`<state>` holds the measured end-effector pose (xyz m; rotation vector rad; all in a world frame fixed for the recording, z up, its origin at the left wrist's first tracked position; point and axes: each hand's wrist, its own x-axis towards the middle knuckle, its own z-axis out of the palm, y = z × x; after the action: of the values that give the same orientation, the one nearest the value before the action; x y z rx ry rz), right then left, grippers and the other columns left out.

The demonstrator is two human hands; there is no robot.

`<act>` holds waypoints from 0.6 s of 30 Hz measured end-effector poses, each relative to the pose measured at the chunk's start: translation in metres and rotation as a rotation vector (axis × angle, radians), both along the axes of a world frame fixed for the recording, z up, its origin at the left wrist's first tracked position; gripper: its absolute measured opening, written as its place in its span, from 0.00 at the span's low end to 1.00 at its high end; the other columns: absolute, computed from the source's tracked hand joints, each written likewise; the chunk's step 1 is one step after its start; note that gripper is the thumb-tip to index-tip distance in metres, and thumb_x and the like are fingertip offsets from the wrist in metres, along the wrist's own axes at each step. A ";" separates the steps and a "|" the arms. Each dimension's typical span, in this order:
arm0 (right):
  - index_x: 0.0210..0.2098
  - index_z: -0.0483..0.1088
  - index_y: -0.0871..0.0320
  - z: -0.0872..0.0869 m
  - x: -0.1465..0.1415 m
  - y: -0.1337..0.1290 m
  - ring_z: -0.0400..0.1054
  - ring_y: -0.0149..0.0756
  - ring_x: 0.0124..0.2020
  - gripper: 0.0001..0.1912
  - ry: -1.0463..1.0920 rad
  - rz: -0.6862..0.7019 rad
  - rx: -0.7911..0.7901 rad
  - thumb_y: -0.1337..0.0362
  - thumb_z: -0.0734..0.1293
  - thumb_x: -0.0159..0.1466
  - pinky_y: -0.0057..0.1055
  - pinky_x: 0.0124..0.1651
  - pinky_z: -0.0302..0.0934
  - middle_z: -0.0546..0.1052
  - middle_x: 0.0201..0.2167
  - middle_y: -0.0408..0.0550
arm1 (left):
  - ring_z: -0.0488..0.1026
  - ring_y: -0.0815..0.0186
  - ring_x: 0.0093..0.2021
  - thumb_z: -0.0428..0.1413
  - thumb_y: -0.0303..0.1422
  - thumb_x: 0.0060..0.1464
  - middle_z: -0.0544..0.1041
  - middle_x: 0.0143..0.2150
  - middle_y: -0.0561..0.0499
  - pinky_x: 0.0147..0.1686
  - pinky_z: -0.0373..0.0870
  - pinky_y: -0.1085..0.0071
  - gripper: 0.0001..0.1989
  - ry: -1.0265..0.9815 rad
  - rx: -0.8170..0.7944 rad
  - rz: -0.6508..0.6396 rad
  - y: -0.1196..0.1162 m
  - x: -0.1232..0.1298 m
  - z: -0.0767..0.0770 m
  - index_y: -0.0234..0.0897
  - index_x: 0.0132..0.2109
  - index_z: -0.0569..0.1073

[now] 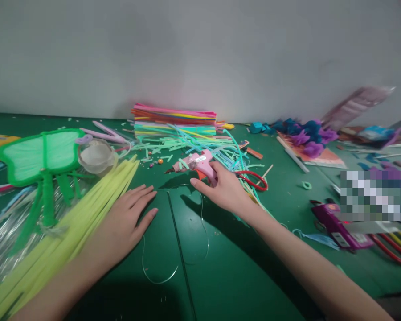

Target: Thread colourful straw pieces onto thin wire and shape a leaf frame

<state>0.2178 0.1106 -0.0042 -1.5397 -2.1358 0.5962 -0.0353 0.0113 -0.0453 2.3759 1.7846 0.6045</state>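
Observation:
My right hand (225,189) is around the handle of a pink glue gun (200,164), its thumb apart from the fingers. The gun's dark nozzle points left, low over the green table. My left hand (128,214) is palm down with fingers stretched out, holding nothing. It lies beside and partly over a long bundle of yellow pipe cleaners (87,209). Between and below my hands, a thin clear strand (160,282) curls on the table. Red-handled scissors (257,180) lie just right of the gun, partly hidden by cut pipe cleaners (220,147).
A green butterfly-shaped piece (42,156) and a clear round cup (96,156) are at the left. Stacked colored pipe cleaners (173,116) stand against the wall. Purple and blue fuzzy pieces (309,140) and a purple power strip (341,227) are at the right. Small beads (160,161) lie loose.

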 end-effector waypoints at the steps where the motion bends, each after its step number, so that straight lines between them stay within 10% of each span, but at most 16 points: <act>1: 0.41 0.68 0.58 -0.004 0.000 0.001 0.65 0.36 0.26 0.27 -0.019 -0.004 0.033 0.40 0.66 0.59 0.31 0.27 0.52 0.73 0.28 0.46 | 0.65 0.53 0.65 0.45 0.44 0.67 0.72 0.63 0.43 0.64 0.62 0.50 0.24 0.003 0.007 -0.003 0.000 0.000 0.000 0.35 0.60 0.70; 18: 0.48 0.75 0.64 -0.033 0.002 -0.004 0.75 0.45 0.35 0.23 -0.235 -0.015 0.372 0.52 0.64 0.63 0.35 0.33 0.64 0.80 0.39 0.56 | 0.66 0.54 0.63 0.47 0.40 0.68 0.72 0.62 0.42 0.64 0.63 0.51 0.21 0.056 0.061 -0.081 0.002 -0.006 -0.011 0.33 0.59 0.72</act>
<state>0.2201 0.1069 -0.0367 -1.4692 -2.2422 0.0034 -0.0413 0.0136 -0.0563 2.5157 1.7047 0.5959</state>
